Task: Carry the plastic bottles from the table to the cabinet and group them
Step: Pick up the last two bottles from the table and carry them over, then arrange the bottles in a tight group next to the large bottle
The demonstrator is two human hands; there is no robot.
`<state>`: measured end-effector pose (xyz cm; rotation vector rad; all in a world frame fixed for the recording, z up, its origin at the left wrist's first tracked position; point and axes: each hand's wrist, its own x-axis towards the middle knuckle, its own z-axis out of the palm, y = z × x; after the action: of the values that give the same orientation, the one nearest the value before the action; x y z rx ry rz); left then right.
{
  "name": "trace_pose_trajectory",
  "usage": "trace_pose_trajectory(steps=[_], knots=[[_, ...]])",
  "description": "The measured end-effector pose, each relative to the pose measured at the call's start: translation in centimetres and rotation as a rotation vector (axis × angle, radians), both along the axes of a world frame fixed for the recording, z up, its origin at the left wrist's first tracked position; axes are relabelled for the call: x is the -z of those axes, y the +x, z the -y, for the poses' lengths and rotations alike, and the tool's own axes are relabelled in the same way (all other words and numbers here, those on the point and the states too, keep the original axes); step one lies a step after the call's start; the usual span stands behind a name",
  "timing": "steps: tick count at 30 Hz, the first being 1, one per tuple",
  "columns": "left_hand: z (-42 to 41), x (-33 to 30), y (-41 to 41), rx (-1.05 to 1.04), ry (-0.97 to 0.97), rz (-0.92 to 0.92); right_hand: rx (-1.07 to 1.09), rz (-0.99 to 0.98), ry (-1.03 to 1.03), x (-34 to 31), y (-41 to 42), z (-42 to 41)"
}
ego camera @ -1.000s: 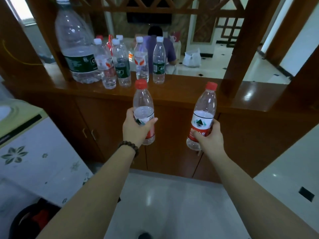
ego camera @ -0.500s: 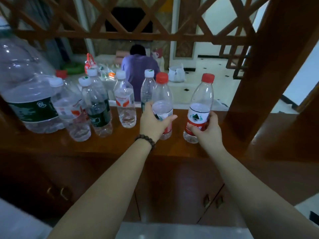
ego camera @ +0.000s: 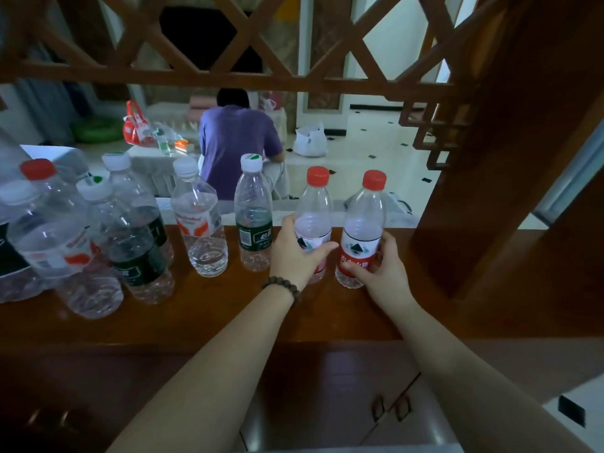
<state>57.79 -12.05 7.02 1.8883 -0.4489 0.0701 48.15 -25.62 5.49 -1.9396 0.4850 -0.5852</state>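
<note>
Bottles w/ red caps: left hand (ego camera: 295, 253) is wrapped round one (ego camera: 314, 220), right hand (ego camera: 380, 266) round the other (ego camera: 361, 233), both seem down on the cabinet top (ego camera: 209, 318), right end of the row. Green-label bottle (ego camera: 254, 220) sits just left. Prob only letting go left; can't see the table.

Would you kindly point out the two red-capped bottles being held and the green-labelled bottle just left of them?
Left red-capped bottle (ego camera: 314, 204): head view, on its clear upper body.
Right red-capped bottle (ego camera: 362, 238): head view, on its white label.
Green-labelled bottle (ego camera: 254, 231): head view, on its green label.
</note>
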Motion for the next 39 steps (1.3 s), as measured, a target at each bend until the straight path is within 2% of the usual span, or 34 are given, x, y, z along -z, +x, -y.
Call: trace_pose_trajectory(steps=[8,12,15,20,26,32,39], knots=[[0.3,-0.2,-0.7,-0.04,0.014,-0.03,-0.078,-0.034,0.046,-0.2,-0.5,0.8],[-0.3,-1.0,-1.7,-0.059,0.013,0.037,-0.071,-0.047,0.002,-1.3,-1.6,1.4],[-1.3,-1.7,-2.6,-0.101,0.093,0.114,-0.05,-0.033,-0.092,-2.4,-3.2,1.4],[-3.9,-2.9,-5.1,-0.16,0.285,0.284,-0.023,-0.023,-0.433,-4.2,-6.2,0.7],[-9.9,-4.4,-8.0,-0.294,0.538,0.475,-0.253,0.065,-0.635,-6.5,-6.4,-4.0],[-19.6,-6.2,-9.4,-0.516,0.706,0.456,-0.504,0.087,-0.802,-8.5,-4.0,-11.0],[-28.2,-8.6,-8.8,-0.685,0.76,0.442,-0.643,0.168,-0.835,-12.4,0.7,-16.9]])
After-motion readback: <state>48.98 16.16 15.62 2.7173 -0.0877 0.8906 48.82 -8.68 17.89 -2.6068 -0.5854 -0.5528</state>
